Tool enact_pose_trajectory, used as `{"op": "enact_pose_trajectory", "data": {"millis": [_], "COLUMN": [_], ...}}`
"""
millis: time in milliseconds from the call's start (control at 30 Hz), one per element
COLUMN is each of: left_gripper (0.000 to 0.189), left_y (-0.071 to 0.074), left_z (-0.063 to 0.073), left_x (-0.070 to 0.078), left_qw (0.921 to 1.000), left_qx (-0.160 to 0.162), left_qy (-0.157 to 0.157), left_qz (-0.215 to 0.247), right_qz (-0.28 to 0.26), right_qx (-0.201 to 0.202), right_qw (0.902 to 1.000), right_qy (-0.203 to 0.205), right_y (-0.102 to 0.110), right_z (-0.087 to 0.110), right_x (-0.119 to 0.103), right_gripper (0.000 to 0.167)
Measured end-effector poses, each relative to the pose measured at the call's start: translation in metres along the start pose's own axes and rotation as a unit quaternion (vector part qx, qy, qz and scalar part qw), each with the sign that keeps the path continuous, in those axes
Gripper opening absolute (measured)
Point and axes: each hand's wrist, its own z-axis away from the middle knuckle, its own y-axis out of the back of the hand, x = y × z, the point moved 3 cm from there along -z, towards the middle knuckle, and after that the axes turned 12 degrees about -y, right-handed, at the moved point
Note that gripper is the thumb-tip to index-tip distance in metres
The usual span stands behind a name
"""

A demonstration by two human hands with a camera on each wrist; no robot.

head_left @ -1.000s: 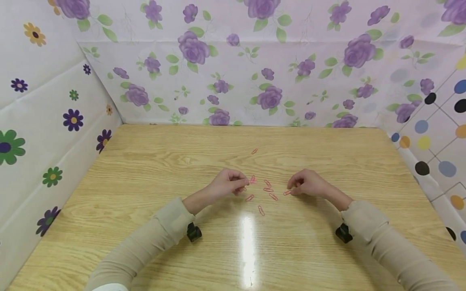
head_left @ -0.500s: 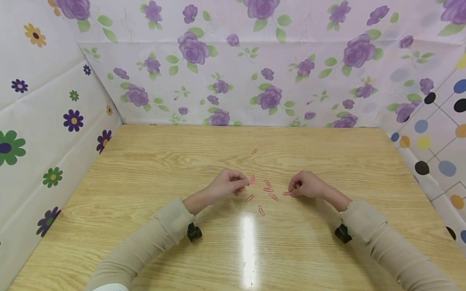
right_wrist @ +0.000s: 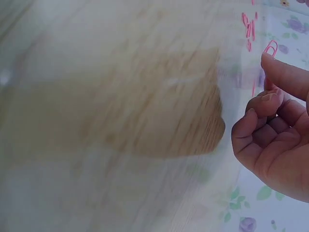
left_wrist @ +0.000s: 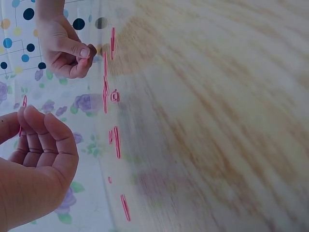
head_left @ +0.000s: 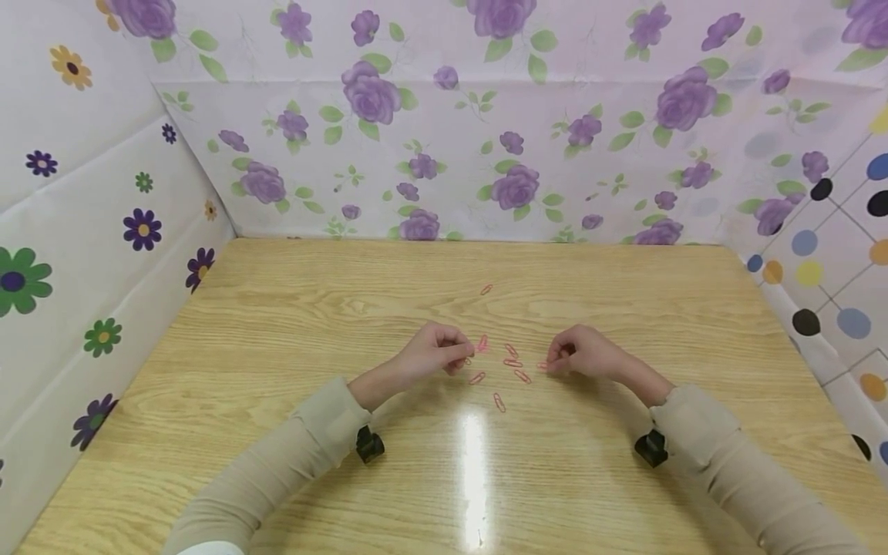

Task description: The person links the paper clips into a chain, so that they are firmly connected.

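Observation:
My left hand (head_left: 437, 348) is just above the table at the left of a group of pink paper clips. Between its thumb and fingers it pinches one paper clip (left_wrist: 25, 100), whose loop sticks up past the fingertips in the left wrist view. To the right of the group, my right hand (head_left: 584, 353) holds another pink paper clip (right_wrist: 271, 47) between thumb and index finger, its rounded end poking out toward the left hand. Several loose paper clips lie between the hands, among them one (head_left: 512, 363) in the middle and one (head_left: 499, 402) nearer me.
A single paper clip (head_left: 487, 290) lies farther back on the wooden table (head_left: 312, 285). Behind the table rises a wall covering with purple flowers (head_left: 513, 186). Patterned sheets also stand along the left and right sides. Bright light reflects off the tabletop in front.
The right hand has shifted and tilted slightly, and its paper clip has turned a little and points left. The left hand holds its place. The loose clips lie as before.

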Motion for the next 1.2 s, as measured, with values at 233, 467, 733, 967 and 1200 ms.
{"op": "enact_pose_trajectory", "data": {"millis": [233,467,733,967,1200], "left_gripper": [0.025,0.023,0.023,0.024,0.024], "left_y": [-0.001,-0.002,-0.003,-0.004,-0.006], "left_z": [0.001,-0.001,-0.001,-0.001,-0.002], "left_x": [-0.001,-0.004,-0.003,-0.003,-0.004], "left_qw": [0.9999,0.9999,0.9999,0.9999,0.9996], "left_qx": [-0.005,-0.005,-0.007,-0.006,-0.008], "left_qy": [-0.013,-0.009,-0.007,-0.01,-0.016], "left_qz": [-0.001,0.004,-0.001,0.01,0.022], "right_qz": [-0.027,-0.069,-0.102,-0.134,-0.143], "right_qx": [-0.004,0.008,0.005,-0.002,-0.018], "right_qw": [0.9996,0.9971,0.9946,0.991,0.9895], "right_qy": [0.006,0.032,0.018,-0.003,0.004], "right_y": [-0.003,0.0,0.001,0.001,-0.001], "right_z": [-0.005,-0.003,-0.003,-0.002,-0.003], "right_x": [0.004,-0.007,-0.015,-0.022,-0.027], "right_gripper": [0.007,0.008,0.006,0.007,0.015]}}
